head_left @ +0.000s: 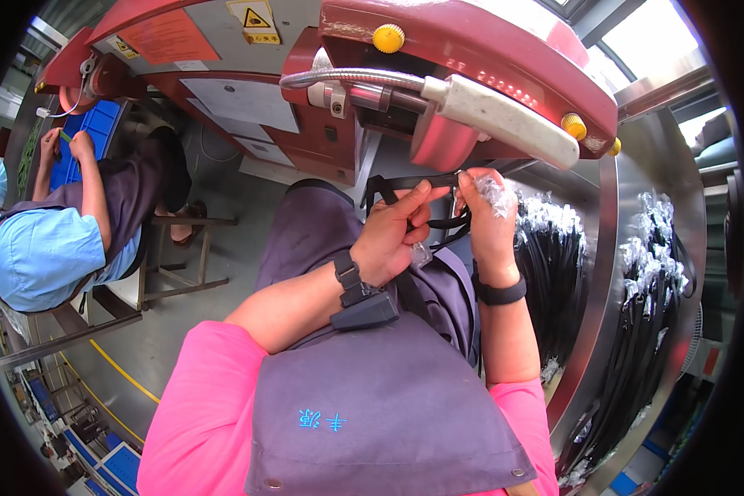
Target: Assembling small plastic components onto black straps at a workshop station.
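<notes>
Strap [440,179] blk; mach. housing [504,54] red, knobs [388,38] yel; apron [372,388] purp-gry.

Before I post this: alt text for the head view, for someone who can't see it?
A person's left hand and right hand hold a black strap before a red machine, with clear plastic at the right. Plastic-wrapped black straps fill metal trays at right; a seated co-worker is at left.

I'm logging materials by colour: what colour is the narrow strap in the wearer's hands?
The strap is black; it shows in the head view.
</notes>
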### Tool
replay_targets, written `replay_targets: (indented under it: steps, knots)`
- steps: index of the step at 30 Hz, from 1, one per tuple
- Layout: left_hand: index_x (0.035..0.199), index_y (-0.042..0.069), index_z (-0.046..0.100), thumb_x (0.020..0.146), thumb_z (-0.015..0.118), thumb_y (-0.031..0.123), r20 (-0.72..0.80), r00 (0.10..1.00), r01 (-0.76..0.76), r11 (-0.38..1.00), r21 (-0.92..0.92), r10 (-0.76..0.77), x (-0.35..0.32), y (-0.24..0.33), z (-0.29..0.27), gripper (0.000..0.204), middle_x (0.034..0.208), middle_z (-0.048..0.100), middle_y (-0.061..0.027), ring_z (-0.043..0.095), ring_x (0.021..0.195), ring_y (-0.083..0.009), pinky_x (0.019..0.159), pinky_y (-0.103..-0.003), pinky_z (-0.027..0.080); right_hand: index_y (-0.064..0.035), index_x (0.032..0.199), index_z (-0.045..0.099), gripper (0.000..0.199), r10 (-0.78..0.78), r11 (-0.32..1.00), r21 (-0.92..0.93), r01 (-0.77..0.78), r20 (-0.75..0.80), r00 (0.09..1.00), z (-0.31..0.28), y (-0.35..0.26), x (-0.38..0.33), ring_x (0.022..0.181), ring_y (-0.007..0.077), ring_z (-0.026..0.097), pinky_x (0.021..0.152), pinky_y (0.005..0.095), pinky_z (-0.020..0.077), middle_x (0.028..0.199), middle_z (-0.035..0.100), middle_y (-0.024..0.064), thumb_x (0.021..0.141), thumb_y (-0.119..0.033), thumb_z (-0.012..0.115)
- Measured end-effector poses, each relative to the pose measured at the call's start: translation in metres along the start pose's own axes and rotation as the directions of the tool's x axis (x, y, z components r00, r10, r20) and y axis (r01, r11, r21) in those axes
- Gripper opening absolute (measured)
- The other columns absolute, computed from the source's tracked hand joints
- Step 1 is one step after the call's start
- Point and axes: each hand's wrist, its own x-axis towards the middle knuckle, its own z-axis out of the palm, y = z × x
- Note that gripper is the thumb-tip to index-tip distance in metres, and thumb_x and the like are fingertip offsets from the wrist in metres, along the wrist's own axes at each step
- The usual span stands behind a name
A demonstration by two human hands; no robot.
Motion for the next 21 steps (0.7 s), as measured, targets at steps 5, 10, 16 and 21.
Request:
replay_targets:
  steps: [5, 10, 16, 21]
  knots:
    - [0.11, -0.002, 0.063, 0.094, 0.06, 0.026, -0.029, 1.0, 0.0, 1.0, -0.012, 0.0, 0.003, -0.001, 0.0, 0.032, 0.064, 0.037, 0.006, 0.03, 0.055, -0.002, 0.043, -0.018, 0.025, 0.0009, 0.088, 0.061, 0.008, 0.063, 0.996, 0.063, -0.063, 0.004, 0.998, -0.002, 0.002, 0.004, 0.053, 0.008, 0.052, 0.049, 0.0233, 0.0421, 0.065, 0.059, 0.0029, 0.087, -0.006, 0.065]
    - [0.101, 0.0, 0.066, 0.092, 0.063, 0.024, -0.032, 0.999, 0.0, 0.998, -0.063, -0.002, 0.003, -0.002, -0.001, 0.026, 0.067, 0.046, 0.0052, 0.035, 0.057, -0.0027, 0.043, -0.018, 0.027, 0.0009, 0.088, 0.061, 0.008, 0.116, 0.988, 0.105, -0.116, 0.007, 0.993, -0.002, 0.004, 0.006, 0.052, 0.0085, 0.053, 0.048, 0.0238, 0.0426, 0.065, 0.059, 0.003, 0.086, -0.004, 0.066]
    - [0.11, -0.002, 0.063, 0.094, 0.06, 0.026, -0.023, 1.0, -0.004, 0.999, -0.035, 0.003, 0.004, -0.001, 0.0, 0.033, 0.064, 0.037, 0.0062, 0.029, 0.054, -0.0016, 0.043, -0.017, 0.024, 0.0013, 0.089, 0.061, 0.008, 0.132, 0.986, 0.103, -0.132, 0.01, 0.991, -0.001, 0.004, 0.01, 0.052, 0.0087, 0.052, 0.048, 0.0237, 0.0416, 0.065, 0.058, 0.0031, 0.085, -0.004, 0.066]
    - [0.109, -0.002, 0.064, 0.094, 0.06, 0.026, -0.049, 0.999, -0.008, 0.999, -0.041, 0.006, 0.006, -0.001, 0.001, 0.032, 0.065, 0.036, 0.0064, 0.029, 0.054, -0.0017, 0.043, -0.018, 0.024, 0.0016, 0.089, 0.061, 0.009, 0.139, 0.984, 0.114, -0.139, 0.011, 0.99, -0.001, 0.005, 0.011, 0.052, 0.0088, 0.052, 0.047, 0.0236, 0.0411, 0.065, 0.059, 0.0033, 0.085, -0.004, 0.066]
